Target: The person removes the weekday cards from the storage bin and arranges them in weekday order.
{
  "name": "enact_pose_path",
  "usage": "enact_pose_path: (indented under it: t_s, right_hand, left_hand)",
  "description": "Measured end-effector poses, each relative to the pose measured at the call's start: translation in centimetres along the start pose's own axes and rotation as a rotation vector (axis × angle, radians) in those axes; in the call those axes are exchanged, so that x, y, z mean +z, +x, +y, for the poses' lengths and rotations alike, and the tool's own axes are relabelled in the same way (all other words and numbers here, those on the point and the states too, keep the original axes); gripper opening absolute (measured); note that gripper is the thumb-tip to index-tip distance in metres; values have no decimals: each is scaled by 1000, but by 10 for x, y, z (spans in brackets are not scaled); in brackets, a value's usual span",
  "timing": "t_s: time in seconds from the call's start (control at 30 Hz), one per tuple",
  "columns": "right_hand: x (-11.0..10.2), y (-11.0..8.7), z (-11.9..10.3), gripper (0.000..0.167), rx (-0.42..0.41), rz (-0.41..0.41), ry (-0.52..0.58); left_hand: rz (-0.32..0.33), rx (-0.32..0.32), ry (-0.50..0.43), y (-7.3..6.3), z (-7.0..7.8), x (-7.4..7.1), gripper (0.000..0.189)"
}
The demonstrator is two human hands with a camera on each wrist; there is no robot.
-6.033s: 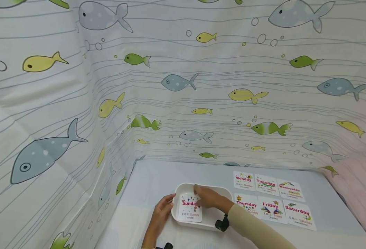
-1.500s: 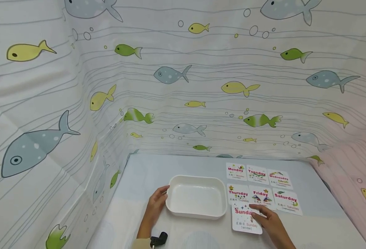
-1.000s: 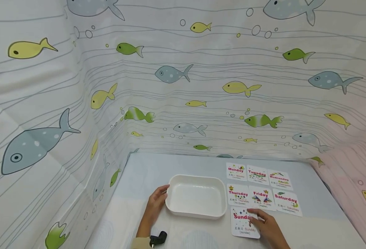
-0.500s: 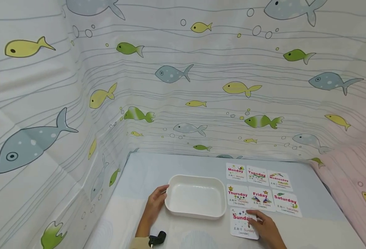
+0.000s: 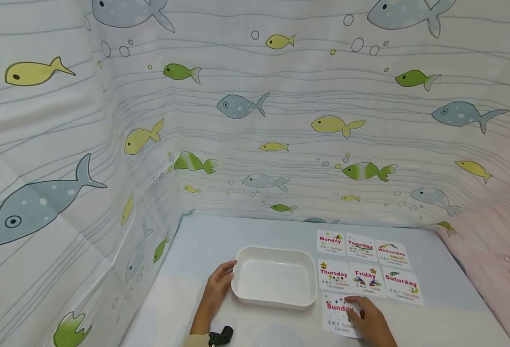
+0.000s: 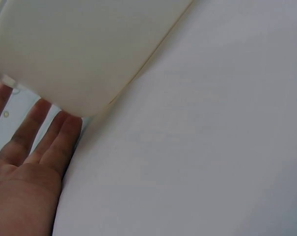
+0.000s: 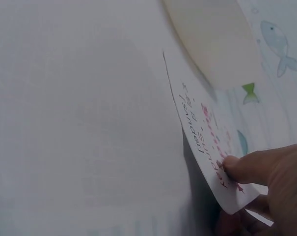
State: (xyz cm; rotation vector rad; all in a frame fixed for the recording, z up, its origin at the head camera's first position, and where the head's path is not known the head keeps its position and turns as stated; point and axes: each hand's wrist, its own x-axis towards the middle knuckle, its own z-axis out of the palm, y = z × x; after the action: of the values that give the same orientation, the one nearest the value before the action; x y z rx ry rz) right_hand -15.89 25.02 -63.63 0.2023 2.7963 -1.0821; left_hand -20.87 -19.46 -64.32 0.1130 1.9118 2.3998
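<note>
My right hand (image 5: 372, 320) pinches the right edge of the Sunday flashcard (image 5: 334, 319). In the right wrist view the thumb (image 7: 254, 167) presses on the card's printed face (image 7: 200, 125), with fingers under its raised edge and a shadow beneath. This card lies below the Thursday flashcard (image 5: 333, 283), at the tray's right. My left hand (image 5: 218, 286) touches the left end of the white plastic tray (image 5: 274, 278), which has nothing in it. Seen from the left wrist, the extended fingers (image 6: 24, 135) meet the tray's end wall (image 6: 82, 73).
Beyond the Sunday card lie two rows of flashcards: Monday (image 5: 331, 246), Tuesday (image 5: 361, 250) and Wednesday (image 5: 392, 258) behind, then Thursday, Friday (image 5: 366, 287) and Saturday (image 5: 402, 290). A fish-patterned cloth (image 5: 289, 111) hangs around the pale table (image 5: 241, 230).
My right hand has carried the Sunday card out of the tray to the right, below Thursday, then drawn it slightly nearer. My left hand stays at the tray's left end.
</note>
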Motion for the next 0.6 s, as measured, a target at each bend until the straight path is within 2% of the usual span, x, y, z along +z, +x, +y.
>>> enact_pose_path:
  t_s: [0.17, 0.37, 0.6]
  right_hand:
    - [1, 0, -3, 29, -47, 13, -99]
    - [3, -2, -8, 33, -107, 71, -212]
    - [7, -2, -10, 32, -74, 71, -234]
  left_hand:
    - [10, -2, 10, -1, 0, 2, 43]
    - [8, 9, 16, 1, 0, 2, 43]
    - [5, 11, 12, -1, -1, 0, 44]
